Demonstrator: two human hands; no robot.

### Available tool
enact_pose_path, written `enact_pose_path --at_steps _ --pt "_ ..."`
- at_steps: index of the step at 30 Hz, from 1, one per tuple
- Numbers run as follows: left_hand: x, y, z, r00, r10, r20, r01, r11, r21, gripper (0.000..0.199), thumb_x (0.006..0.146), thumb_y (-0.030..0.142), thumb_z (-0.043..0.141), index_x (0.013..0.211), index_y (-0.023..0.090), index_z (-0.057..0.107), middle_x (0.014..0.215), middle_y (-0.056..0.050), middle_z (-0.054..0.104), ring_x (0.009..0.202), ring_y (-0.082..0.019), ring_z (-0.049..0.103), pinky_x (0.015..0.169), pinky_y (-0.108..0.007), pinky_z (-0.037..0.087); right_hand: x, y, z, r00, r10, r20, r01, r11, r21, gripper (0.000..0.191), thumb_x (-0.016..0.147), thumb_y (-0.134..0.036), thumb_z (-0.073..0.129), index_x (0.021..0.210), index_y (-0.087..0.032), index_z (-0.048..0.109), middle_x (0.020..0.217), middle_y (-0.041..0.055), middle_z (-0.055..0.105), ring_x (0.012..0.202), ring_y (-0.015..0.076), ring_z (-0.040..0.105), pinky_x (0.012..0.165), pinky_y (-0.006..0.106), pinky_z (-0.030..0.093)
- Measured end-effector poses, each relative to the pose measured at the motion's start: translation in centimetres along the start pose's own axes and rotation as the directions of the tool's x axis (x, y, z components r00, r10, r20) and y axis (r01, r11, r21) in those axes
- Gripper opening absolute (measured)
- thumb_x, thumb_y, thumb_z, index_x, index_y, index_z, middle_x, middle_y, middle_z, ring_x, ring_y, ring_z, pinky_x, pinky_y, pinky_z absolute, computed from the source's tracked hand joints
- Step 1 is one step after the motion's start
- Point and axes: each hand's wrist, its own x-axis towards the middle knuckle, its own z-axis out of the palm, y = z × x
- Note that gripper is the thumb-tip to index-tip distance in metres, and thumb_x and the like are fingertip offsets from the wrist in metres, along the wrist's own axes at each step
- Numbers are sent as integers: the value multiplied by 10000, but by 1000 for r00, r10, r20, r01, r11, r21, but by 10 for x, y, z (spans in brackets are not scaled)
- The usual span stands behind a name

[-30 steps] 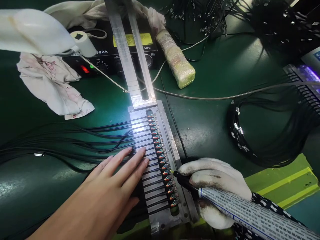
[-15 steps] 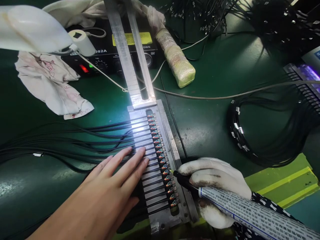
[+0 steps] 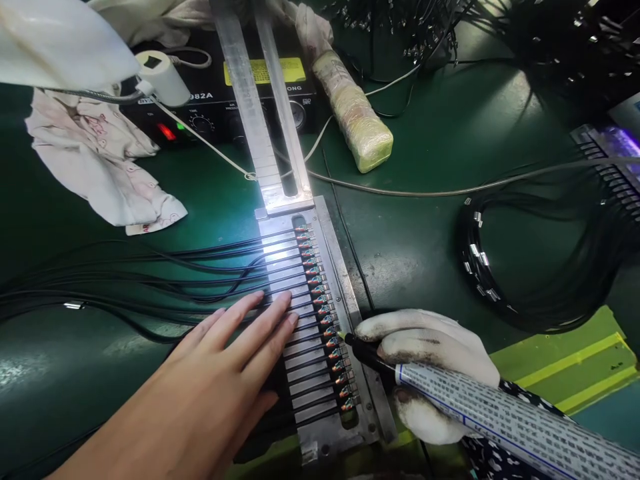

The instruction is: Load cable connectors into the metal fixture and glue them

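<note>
A metal jig [image 3: 320,440] holds several black cables [image 3: 220,253] side by side. Their stripped ends [image 3: 327,309], with coloured wires and small metal connectors, line up over a dark slot. My bare left hand [image 3: 230,360] lies flat across the cables, fingers stretched out, fingertips on the jig's plate. In a white glove with dirty fingertips, my right hand [image 3: 430,353] is closed around a marker-style pen [image 3: 480,400] with a printed grey-white barrel and black front end. Its thin yellowish tip is at the connectors midway down the row; whether it touches them I cannot tell.
Behind the jig stands a black control box [image 3: 210,120] with a lit red switch. A wrapped yellowish bar [image 3: 357,120] lies beside it, a white cloth [image 3: 100,160] at left. Coiled black cables [image 3: 480,260] and a second cable-filled jig [image 3: 595,160] are at right.
The pen's tip and my right hand have shifted slightly up along the connector row. My left hand stays in place on the cables. The view has moved a little.
</note>
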Motion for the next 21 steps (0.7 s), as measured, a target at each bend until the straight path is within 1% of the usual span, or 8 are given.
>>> enact_pose_path --at_steps 4,8,11,13,15,18,21 --pt "2 -1 2 1000 5 -10 -5 1000 -6 599 871 342 518 1452 217 438 1565 -37 361 1341 -371 461 946 -526 551 2 1 0 1000 2 3 -2 1000 0 106 820 -228 592 883 -150 627 880 94 751 838 168 744 750 226 610" --pt "2 0 2 1000 -5 -20 5 1000 -16 592 875 335 514 1454 240 435 1550 -32 389 1317 -372 490 907 -518 572 2 1 -1 1000 4 5 -4 999 -39 114 775 -201 599 880 -163 621 900 86 754 822 180 748 725 247 619" --pt "1 0 1 1000 -6 -10 6 1000 -25 594 877 341 516 1455 235 431 1556 -28 379 1335 -365 472 942 -518 558 -3 -3 -3 1000 -15 -24 14 999 -42 124 833 -269 601 904 -169 617 902 89 749 838 202 746 720 286 629" --pt "3 1 0 1000 -3 -5 3 1000 -26 590 880 338 514 1453 225 435 1559 -25 374 1352 -356 454 973 -514 544 -8 -7 -4 999 -12 -48 11 999 -31 151 911 -308 553 935 -171 613 916 97 744 861 207 741 715 305 629" --pt "4 1 0 1000 -4 -22 3 1000 -21 580 877 326 511 1443 209 452 1540 -35 407 1336 -356 473 964 -511 552 -14 -10 -5 998 -2 -56 1 1000 -23 181 959 -318 507 960 -169 611 917 98 737 881 210 736 716 314 626" --pt "6 2 0 999 8 -52 -9 1000 -19 567 875 322 507 1425 191 477 1509 -56 454 1294 -370 513 921 -521 572 -21 -11 -4 1000 3 -27 -4 1000 -6 171 931 -313 535 954 -164 617 871 77 727 892 220 732 729 320 623" --pt "6 1 0 998 9 -59 -11 999 -32 560 877 320 509 1422 194 481 1511 -59 453 1302 -374 504 932 -532 561 -23 -8 0 1000 6 -21 -6 1000 -4 155 885 -288 556 936 -160 628 913 79 732 871 208 733 727 308 619"
